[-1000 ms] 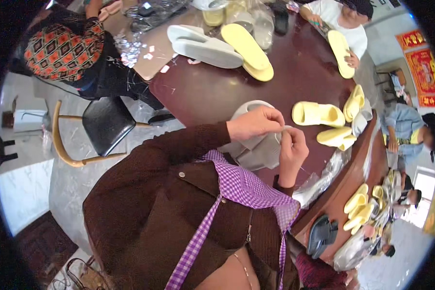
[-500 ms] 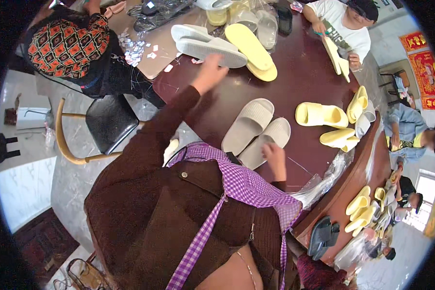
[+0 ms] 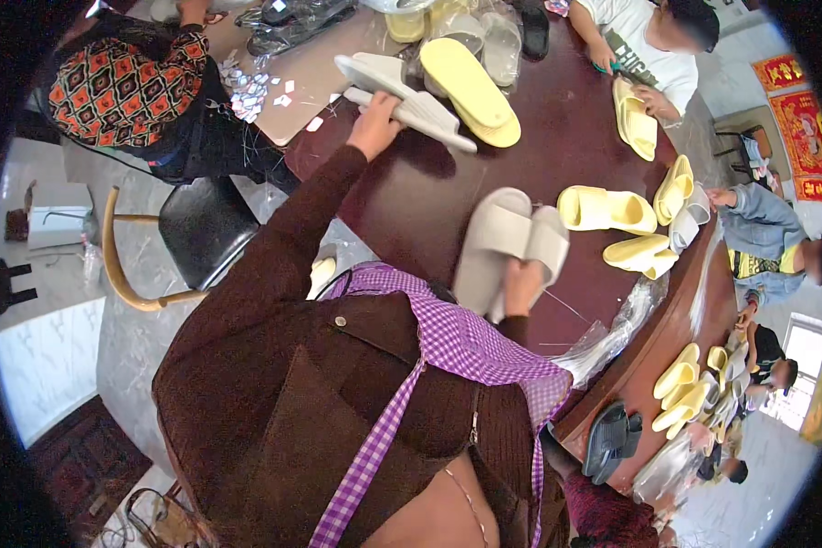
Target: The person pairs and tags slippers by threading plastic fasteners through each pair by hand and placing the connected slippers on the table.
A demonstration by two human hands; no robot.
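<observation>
My left hand (image 3: 374, 126) is closed on the side of a pale grey slipper (image 3: 425, 111), tilted up off the dark red table (image 3: 429, 187); a second grey slipper lies partly hidden behind it. Just right of these, a yellow slipper (image 3: 470, 87) rests sole up on another yellow one. Close to my apron, my right hand (image 3: 523, 285) has its fingers wrapped round a beige slipper (image 3: 551, 239). The other beige slipper (image 3: 493, 233) lies against its left side, the two overlapping.
Yellow slippers (image 3: 607, 210) and clear plastic wrap (image 3: 626, 320) lie on the right. Across the table a person in a white shirt (image 3: 630, 36) handles a yellow slipper (image 3: 635, 119). Paper labels (image 3: 247, 91) are scattered at the far left, near a black chair (image 3: 205, 228).
My left hand has taken hold of a grey slipper and tipped it up. My right hand has gripped a beige slipper, and that pair has shifted right and closer together.
</observation>
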